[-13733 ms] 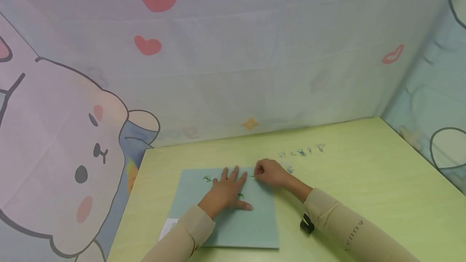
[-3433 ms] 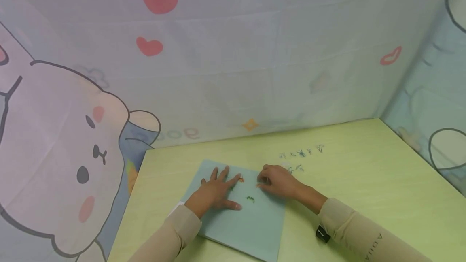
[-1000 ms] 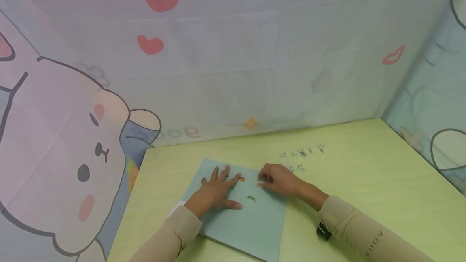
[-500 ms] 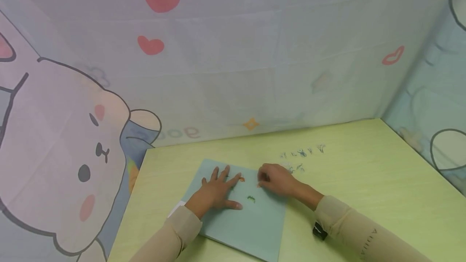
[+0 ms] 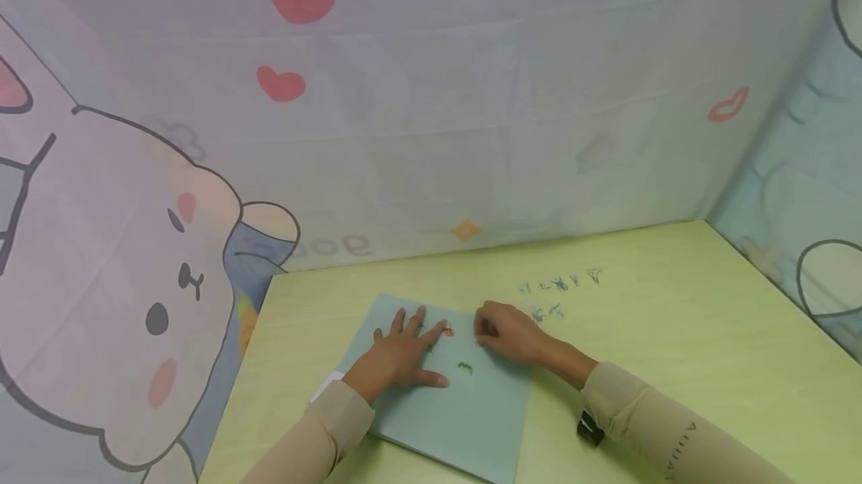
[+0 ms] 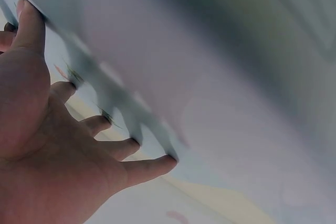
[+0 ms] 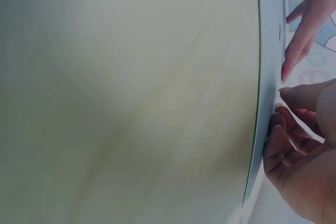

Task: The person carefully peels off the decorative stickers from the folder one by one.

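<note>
A pale blue-green square board (image 5: 444, 432) lies turned at an angle on the table. My left hand (image 5: 397, 360) rests on it with spread fingers, the index fingertip beside a small orange piece (image 5: 449, 332). Below that, a small green leafy piece (image 5: 465, 368) lies bare on the board. Green bits (image 6: 106, 115) show between the left fingers in the left wrist view. At the board's upper right, my right hand (image 5: 512, 333), fingers curled, pinches at another small orange piece (image 5: 477, 344), mostly hidden by the fingertips.
Several small bluish plant-like pieces (image 5: 559, 284) lie in a row beyond the right hand, with a couple more (image 5: 555, 310) nearer. A black object (image 5: 590, 429) is by the right sleeve. White paper (image 5: 326, 385) shows at the board's left edge. A printed cloth wall (image 5: 404, 170) stands behind the yellow-green table.
Since the oldest frame the board has turned clockwise and orange pieces have appeared on it. Within the last second the right fingers have drawn closer together; the left hand stays put.
</note>
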Tool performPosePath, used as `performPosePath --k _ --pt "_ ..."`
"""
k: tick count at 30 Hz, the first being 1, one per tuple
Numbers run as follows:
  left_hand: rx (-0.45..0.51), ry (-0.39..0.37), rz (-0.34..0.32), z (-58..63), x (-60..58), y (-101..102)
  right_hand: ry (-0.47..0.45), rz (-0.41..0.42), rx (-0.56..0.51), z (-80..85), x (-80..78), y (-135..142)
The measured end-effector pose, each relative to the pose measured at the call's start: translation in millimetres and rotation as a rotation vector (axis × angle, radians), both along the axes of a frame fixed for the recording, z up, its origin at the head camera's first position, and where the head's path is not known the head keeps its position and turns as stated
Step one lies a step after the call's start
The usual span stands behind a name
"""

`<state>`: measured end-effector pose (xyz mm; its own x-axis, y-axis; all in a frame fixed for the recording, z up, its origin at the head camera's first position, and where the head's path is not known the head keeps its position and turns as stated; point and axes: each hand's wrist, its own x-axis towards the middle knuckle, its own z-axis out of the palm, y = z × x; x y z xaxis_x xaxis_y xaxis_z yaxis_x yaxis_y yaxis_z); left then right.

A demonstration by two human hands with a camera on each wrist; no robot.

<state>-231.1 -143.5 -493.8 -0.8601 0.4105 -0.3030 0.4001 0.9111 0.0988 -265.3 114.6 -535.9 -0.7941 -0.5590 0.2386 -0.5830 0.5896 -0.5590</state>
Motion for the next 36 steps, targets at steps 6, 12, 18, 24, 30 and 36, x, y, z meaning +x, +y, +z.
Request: performPosePath --k 6,12,18,24,30,36 --pt "-0.006 -0.004 -0.003 1.7 -0.3 0.4 -0.021 0.010 -0.034 0.2 -0.8 -0.7" --pt "0.008 -0.009 0.000 2.0 1.1 0.0 -0.019 0.005 -0.036 1.0 -1.1 -0.8" --pt "0.017 -0.003 -0.003 1.0 0.6 -0.5 -0.003 0.027 -0.029 3.3 0.2 0.9" --pt "0.022 -0.007 -0.003 -0.4 0.2 -0.7 0.003 0.033 0.005 4.4 2.1 0.7" --pt "0.029 -0.006 0.002 -1.3 0.6 -0.6 -0.009 0.024 0.000 7.7 4.9 1.1" --pt "0.017 0.005 0.001 -1.5 0.7 -0.8 -0.013 0.047 -0.011 8.0 4.2 6.1"
